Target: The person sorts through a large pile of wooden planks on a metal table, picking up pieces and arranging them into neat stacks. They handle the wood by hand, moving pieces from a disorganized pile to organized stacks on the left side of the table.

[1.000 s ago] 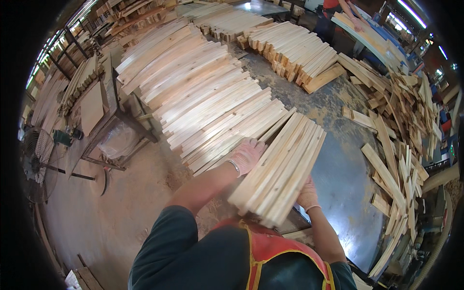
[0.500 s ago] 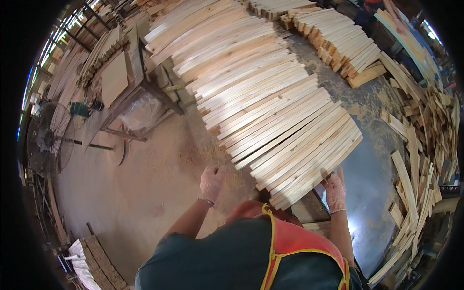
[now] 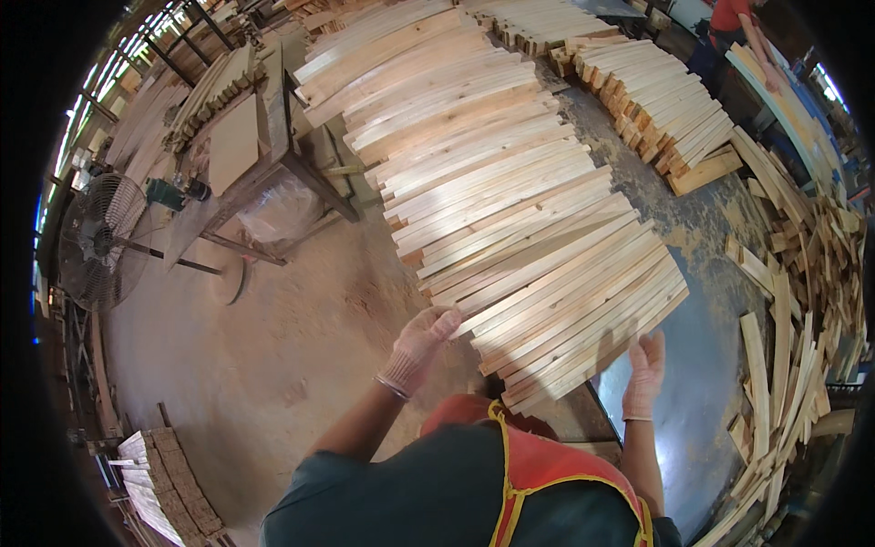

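A long row of pale wooden strips [image 3: 510, 196] lies side by side in front of me, running away toward the top. My left hand [image 3: 421, 346], in a pale knit glove, is closed on the left end of a wooden strip [image 3: 519, 284] near the close part of the row. This strip lies slantwise over a gap between its neighbours. My right hand [image 3: 645, 369], gloved too, is just off the right ends of the nearest strips, above the blue-grey metal surface [image 3: 693, 383]. Its fingers are curled in, and no strip shows in them.
A second stack of strips [image 3: 652, 100] stands at the back right, with a heap of loose offcuts [image 3: 802, 283] along the right. A table [image 3: 283, 164] and a standing fan [image 3: 100, 242] are on the left. At the upper right, another person [image 3: 729, 23] leans over boards.
My left hand has moved up and right from above the floor and taken hold of a strip's end. My right hand has curled its fingers beside the strips. The whole view has shifted slightly.
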A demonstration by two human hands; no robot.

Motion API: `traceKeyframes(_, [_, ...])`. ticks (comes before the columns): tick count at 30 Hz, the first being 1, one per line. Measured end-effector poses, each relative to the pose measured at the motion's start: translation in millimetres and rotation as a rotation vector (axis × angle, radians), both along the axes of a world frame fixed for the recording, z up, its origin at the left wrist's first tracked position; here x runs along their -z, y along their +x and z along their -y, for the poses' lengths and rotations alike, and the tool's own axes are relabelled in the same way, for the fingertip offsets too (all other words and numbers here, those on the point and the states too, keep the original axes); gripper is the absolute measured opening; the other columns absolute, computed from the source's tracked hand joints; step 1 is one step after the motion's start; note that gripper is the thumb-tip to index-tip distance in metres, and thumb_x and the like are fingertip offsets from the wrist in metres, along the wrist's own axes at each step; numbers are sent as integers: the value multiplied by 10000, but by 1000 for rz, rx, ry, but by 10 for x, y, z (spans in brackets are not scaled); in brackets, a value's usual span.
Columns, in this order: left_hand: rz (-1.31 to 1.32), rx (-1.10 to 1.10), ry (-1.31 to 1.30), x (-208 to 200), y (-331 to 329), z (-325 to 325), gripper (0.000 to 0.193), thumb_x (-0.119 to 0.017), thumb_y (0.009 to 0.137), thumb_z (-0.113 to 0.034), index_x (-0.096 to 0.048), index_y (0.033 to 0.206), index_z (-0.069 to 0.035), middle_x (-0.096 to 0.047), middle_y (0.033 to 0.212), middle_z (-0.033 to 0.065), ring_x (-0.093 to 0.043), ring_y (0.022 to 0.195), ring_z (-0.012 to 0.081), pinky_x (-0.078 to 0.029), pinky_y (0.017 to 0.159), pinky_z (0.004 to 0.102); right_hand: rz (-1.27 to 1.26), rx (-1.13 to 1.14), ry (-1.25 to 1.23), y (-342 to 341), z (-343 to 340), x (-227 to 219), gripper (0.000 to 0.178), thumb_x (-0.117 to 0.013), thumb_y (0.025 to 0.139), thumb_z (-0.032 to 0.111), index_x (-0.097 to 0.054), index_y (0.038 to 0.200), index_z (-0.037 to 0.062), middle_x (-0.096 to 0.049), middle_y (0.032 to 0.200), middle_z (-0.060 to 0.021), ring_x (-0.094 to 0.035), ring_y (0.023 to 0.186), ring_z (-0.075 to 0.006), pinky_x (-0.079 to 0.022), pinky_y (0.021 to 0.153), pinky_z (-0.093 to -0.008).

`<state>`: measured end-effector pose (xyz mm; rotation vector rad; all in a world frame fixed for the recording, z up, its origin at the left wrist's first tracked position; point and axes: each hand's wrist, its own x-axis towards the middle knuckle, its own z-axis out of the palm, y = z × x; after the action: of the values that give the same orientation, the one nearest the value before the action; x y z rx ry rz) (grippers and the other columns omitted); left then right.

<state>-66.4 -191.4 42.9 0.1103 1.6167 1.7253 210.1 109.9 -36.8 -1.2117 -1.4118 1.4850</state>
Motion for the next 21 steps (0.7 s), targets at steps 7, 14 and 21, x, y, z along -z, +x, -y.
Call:
traceKeyframes(7, [-232, 486, -3, -1295, -572, -574, 430, -760, 954, -193, -686, 1336, -9, -703, 1141, 21, -620, 1046, 122, -502, 945, 276, -354, -152, -863, -2115, -184, -1150, 724, -732, 1006, 408, -451, 1547, 16, -637, 1315, -194, -654, 1121, -301, -592, 936, -457])
traceKeyframes(14, [-388, 73, -306, -1026, -1552, -404, 346, -753, 986, -229, -728, 1253, -9, -707, 1129, 49, -647, 1032, 163, -543, 930, 308, -1000, -188, -762, -2583, -787, -613, 559, -773, 954, 214, -511, 1400, 1, -643, 1220, -161, -661, 1111, -363, -616, 947, -540])
traceKeyframes(21, [639, 11, -23, 1478, -1209, 547, 335, -790, 967, -385, -725, 1142, -106, -718, 1008, 43, -678, 910, 238, -536, 886, 382, -768, 97, -1068, -2193, -221, -971, 1109, -708, 970, 513, 24, 1704, 119, -178, 1747, -211, -434, 1508, -416, -488, 1150, -646])
